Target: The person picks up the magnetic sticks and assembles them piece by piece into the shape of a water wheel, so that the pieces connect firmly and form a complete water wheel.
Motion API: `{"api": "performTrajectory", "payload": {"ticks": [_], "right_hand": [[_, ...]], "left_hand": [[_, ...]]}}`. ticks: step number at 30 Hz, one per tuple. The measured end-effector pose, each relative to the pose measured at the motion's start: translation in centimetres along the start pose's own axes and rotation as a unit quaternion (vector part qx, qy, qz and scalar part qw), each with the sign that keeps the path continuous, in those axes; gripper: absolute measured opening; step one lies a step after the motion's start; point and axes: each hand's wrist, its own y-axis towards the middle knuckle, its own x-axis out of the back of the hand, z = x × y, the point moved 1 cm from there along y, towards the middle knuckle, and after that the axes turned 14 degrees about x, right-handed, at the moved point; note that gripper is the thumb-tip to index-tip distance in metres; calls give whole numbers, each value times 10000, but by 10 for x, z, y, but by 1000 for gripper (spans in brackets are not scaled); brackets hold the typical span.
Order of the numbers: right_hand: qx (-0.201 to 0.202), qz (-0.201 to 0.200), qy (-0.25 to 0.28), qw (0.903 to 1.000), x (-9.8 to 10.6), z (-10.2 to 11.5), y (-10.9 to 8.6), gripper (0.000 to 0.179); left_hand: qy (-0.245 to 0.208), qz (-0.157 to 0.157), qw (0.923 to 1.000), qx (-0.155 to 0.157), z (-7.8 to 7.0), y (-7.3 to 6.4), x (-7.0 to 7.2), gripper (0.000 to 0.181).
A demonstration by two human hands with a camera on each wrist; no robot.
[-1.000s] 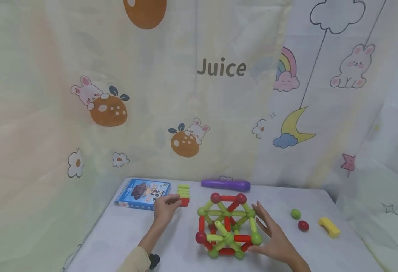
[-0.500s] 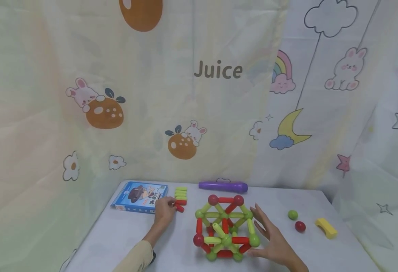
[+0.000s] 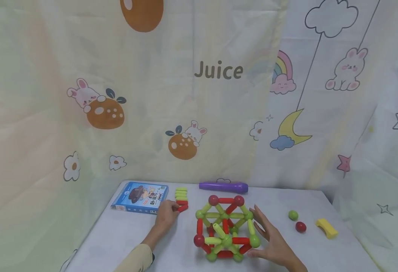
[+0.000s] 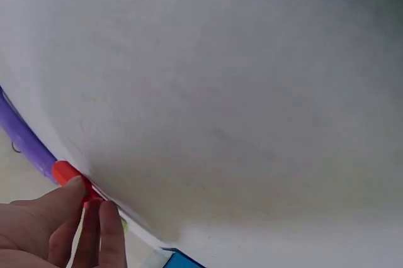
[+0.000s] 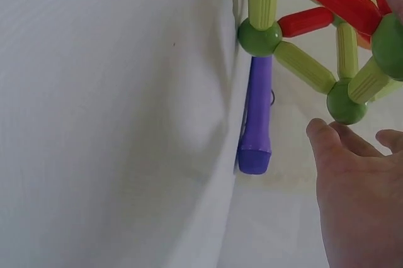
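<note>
My left hand (image 3: 166, 216) is at the back left of the table, its thumb and fingertips pinching a red magnetic rod (image 3: 183, 208). In the left wrist view this red rod (image 4: 66, 172) pokes out past the thumb. Another red rod (image 3: 181, 203) and several yellow-green rods (image 3: 181, 194) lie in a stack just behind. At the centre stands a frame of red and green rods and balls (image 3: 227, 240), with one yellow-green rod sticking up at the front. My right hand (image 3: 274, 243) is spread at the frame's right side, fingertips right by its green balls.
A blue picture box (image 3: 141, 197) lies left of the rods. Behind the frame is a purple microphone-shaped stick (image 3: 223, 187). To the right lie a green ball (image 3: 293, 215), a red ball (image 3: 300, 227) and a yellow arched block (image 3: 326, 228). A printed curtain (image 3: 219, 102) hangs behind.
My left hand has come down and a little forward to the stack, and the near red rod has turned and shifted in its fingers. My right hand stays beside the frame.
</note>
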Motion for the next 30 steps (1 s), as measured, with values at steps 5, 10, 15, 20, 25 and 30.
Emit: {"api": "performTrajectory", "payload": {"ticks": [5,10,15,20,25,30], "right_hand": [[-49,16,25,10000,-1,0,0,125],[-27,23,-83,10000,-1,2,-1,125],[-190,-57,-145,9997,4,3,-5,126],[-121,-70,-221,9997,7,2,-9,124],[-111,-48,-178,9998,4,3,-9,121],[-164,-81,-99,9998,3,5,-9,121]], "left_hand": [[-265,28,9996,-102,1,-8,4,13],[-1189,95,9924,314,-6,-36,20,10],[-2261,230,9717,637,-40,-80,42,17],[-2709,592,9601,360,-75,-115,50,20],[-2827,787,9558,179,-94,-132,45,21],[-2954,696,9527,132,-104,-137,37,18]]}}
